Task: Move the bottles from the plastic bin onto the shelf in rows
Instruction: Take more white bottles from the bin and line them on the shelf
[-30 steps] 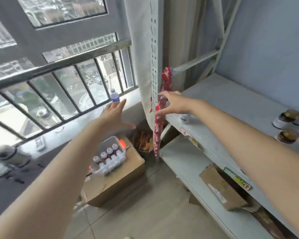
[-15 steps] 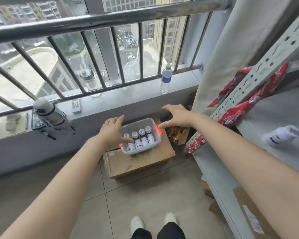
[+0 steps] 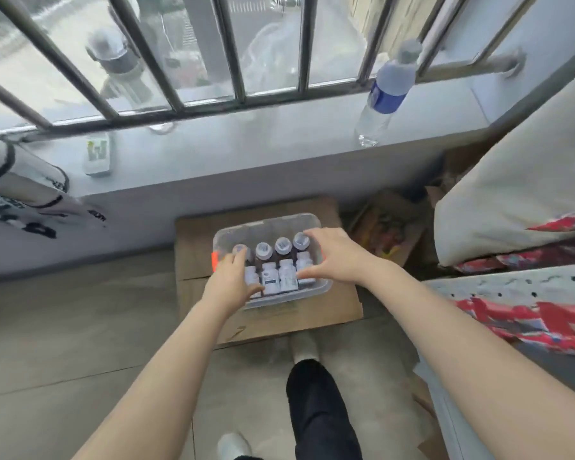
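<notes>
A clear plastic bin (image 3: 269, 224) sits on a cardboard box (image 3: 332, 310) on the floor under the window. Several small white-capped bottles (image 3: 281, 260) stand inside it in two rows. My left hand (image 3: 231, 282) reaches into the bin's left side, fingers apart around the leftmost bottles and touching them. My right hand (image 3: 334, 257) covers the bin's right side, thumb and fingers spread around the rightmost bottles. No bottle is lifted. The grey shelf (image 3: 565, 366) shows at the right edge, behind its perforated upright (image 3: 512, 283).
Red snack packets (image 3: 528, 322) hang along the shelf upright. A pale cloth (image 3: 512, 194) drapes above it. A water bottle (image 3: 384, 94) and a small remote (image 3: 97, 154) stand on the window sill. An open box of goods (image 3: 385, 234) lies right of the bin. My leg (image 3: 316, 410) is below.
My view has swung down from the shelf to the bin. Both hands have dropped from above the bin onto the bottles inside it.
</notes>
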